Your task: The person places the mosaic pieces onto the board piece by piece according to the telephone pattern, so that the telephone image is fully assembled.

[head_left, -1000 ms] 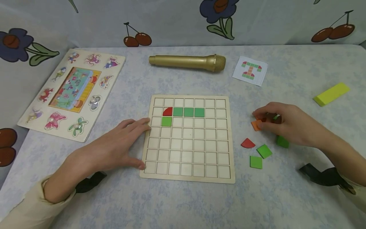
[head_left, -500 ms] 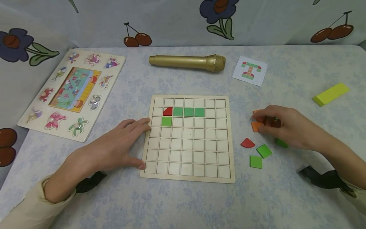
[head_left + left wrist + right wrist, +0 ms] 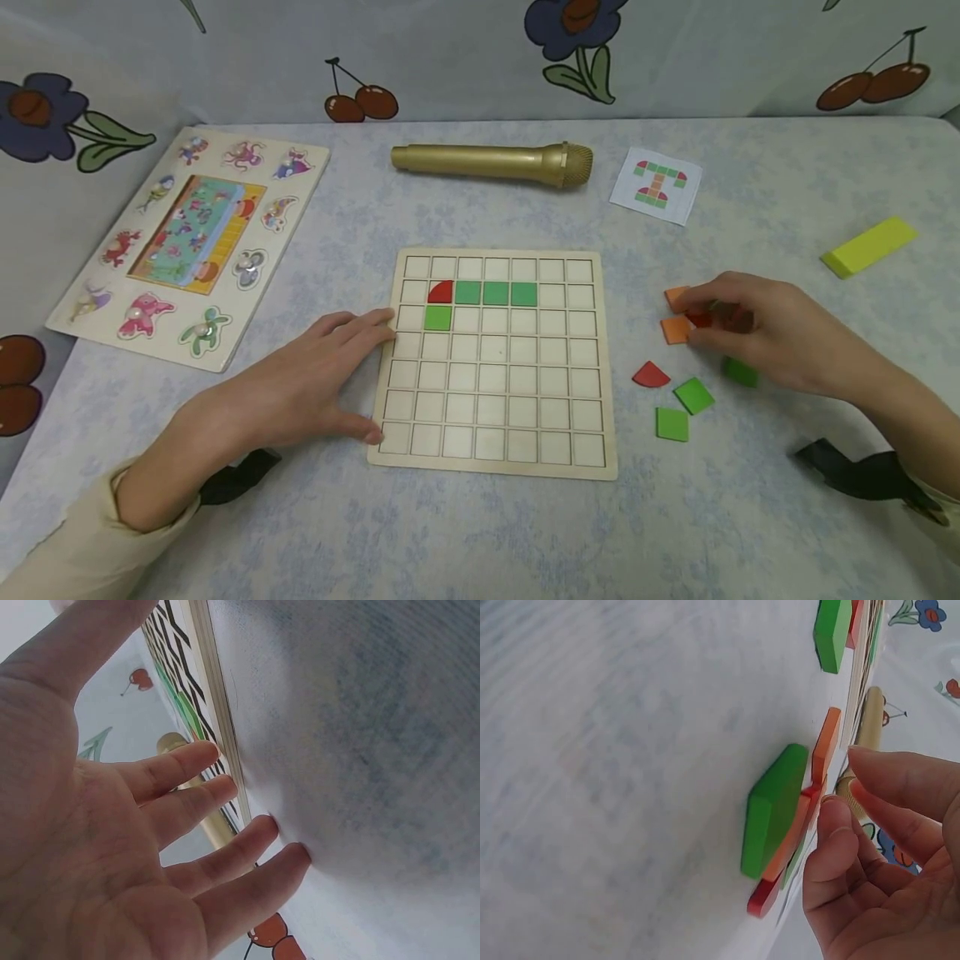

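A wooden grid board (image 3: 492, 472) lies flat in the middle of the table. In its second row sit a red quarter-round tile (image 3: 441, 292) and several darker green tiles (image 3: 495, 294); a lighter green tile (image 3: 437, 317) is below the red one. My left hand (image 3: 292, 387) rests at the board's left edge, fingers spread and fingertips against its side. My right hand (image 3: 765, 329) is low over loose tiles, thumb and forefinger apart. Close to its fingertips are an orange tile (image 3: 675, 331), another orange tile (image 3: 676, 297) and a partly hidden red tile (image 3: 701, 319).
More loose tiles lie right of the board: a red quarter-round (image 3: 651, 375) and green squares (image 3: 693, 396). Behind are a gold microphone (image 3: 480, 162) and a pattern card (image 3: 686, 207). A picture puzzle board (image 3: 232, 323) lies left, a yellow block (image 3: 868, 248) right.
My right hand has drawn slightly to the right, so the second orange tile and a red tile now show by its fingers. My left hand and the board have stayed put.
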A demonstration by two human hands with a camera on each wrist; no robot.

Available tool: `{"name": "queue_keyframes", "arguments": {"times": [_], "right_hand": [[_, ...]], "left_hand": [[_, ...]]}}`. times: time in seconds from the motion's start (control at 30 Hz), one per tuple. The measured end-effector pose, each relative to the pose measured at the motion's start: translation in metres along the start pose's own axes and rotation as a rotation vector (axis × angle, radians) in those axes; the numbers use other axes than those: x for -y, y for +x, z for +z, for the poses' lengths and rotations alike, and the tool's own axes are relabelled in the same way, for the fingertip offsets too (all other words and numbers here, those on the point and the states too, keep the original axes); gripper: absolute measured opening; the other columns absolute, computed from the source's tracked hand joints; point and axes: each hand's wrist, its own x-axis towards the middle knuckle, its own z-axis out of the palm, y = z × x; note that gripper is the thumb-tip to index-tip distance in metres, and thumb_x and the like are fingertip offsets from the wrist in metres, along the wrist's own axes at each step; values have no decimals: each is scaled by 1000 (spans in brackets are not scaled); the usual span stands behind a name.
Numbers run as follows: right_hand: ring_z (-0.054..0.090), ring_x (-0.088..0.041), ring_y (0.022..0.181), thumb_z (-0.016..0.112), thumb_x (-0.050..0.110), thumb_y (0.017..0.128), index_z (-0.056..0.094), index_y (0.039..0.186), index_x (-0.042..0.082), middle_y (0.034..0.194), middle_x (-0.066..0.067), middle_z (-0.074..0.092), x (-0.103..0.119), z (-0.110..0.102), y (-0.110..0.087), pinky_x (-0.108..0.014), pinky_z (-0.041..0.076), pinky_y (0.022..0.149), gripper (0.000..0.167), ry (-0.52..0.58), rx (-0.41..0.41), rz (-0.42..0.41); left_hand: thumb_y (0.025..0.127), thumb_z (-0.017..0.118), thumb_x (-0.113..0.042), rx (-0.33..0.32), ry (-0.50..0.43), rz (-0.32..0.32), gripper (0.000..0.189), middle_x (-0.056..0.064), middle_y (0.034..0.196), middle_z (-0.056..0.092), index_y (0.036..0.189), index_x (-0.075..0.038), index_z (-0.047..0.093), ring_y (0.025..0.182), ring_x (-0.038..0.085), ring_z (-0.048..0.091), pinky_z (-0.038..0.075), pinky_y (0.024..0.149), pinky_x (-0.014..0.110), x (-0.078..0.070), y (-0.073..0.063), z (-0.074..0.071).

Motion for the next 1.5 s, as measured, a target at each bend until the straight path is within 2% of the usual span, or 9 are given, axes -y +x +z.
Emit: {"name": "queue_keyframes", "arguments": {"times": [0.37,0.53,0.63,0.8,1.03,1.2,1.5], "right_hand": [[52,-9,78,79,-2,80,70,114,5,101,-4,64,-10,-7,-3,-14,43,63,35,-104,-23,106],[54,-10,77,77,-1,82,69,116,4,100,-5,65,-13,-7,-3,-18,45,62,35,-96,5,149],[54,-9,75,79,-1,81,70,115,5,96,-1,63,-14,-5,-3,-19,44,61,36,-71,16,132],[51,-7,70,81,-3,78,70,113,2,91,2,62,-14,-3,-4,-19,40,57,37,-83,6,48],[45,-8,68,82,-2,77,71,107,2,83,4,54,-11,-2,-3,-21,38,54,32,-127,27,61],[45,-10,68,82,2,79,70,110,0,79,3,52,-11,-1,-2,-22,37,54,33,-137,51,69],[47,-8,66,82,6,79,72,106,5,77,5,53,-10,0,-2,-20,38,53,28,-135,9,30]], "left_hand": [[72,86,-48,-2,0,-4,96,5,161,22,148,-12,39,142,34,23,34,106,55,0,1,1],[72,86,-48,-9,10,11,96,6,161,23,147,-12,39,141,34,24,34,106,55,1,2,1],[72,86,-48,-9,11,9,96,6,161,23,147,-12,40,141,34,24,34,106,55,1,2,1],[72,85,-50,-10,2,13,95,7,161,23,147,-13,39,141,34,24,33,106,56,1,2,1],[72,86,-48,-4,0,4,96,6,161,23,147,-12,39,142,34,23,33,106,55,0,2,1],[72,85,-49,-8,-6,11,95,7,161,23,147,-12,40,141,35,24,33,105,56,0,1,1],[72,85,-49,-9,8,10,95,7,160,24,147,-12,40,141,34,24,35,104,56,1,1,1]]}}
